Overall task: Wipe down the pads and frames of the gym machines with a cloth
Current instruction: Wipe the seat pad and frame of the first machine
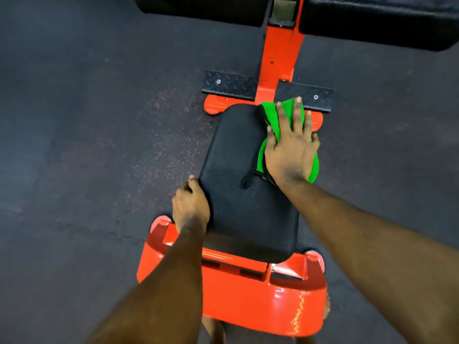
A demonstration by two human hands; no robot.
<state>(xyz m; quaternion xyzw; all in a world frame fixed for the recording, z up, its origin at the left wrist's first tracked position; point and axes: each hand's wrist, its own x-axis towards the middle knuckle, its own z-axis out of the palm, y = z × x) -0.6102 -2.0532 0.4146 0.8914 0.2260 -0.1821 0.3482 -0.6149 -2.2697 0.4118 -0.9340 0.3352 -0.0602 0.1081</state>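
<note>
Closest in, 2 bare forearms reach over the orange frame (pixel 248 301) toward the black seat pad (pixel 238 150). The left hand (pixel 190 207) grips the pad's near left edge, fingers wrapped over the rim, probably as a brace for leaning in. At the far right corner the right hand (pixel 290 150) lies flat, fingers straight and spread, pressing the green cloth (pixel 283 110) onto the pad — a wide palm spreads wiping pressure. Part of the cloth overhangs the right edge.
</note>
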